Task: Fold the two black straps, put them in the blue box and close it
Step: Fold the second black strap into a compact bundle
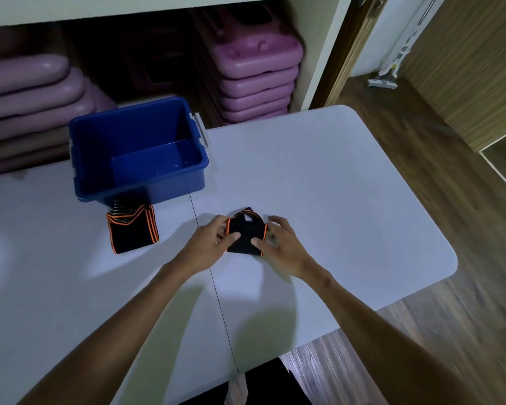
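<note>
Hands (246,244) around folded strap (246,239)

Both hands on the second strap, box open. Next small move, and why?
Probably lift the folded strap, pinched between left hand and right hand, into the blue box: it already looks folded compact, the box looks empty and the other strap lies folded beside it.

Single head view (wide-angle); looks forward and down, close above white table (333,176).
</note>
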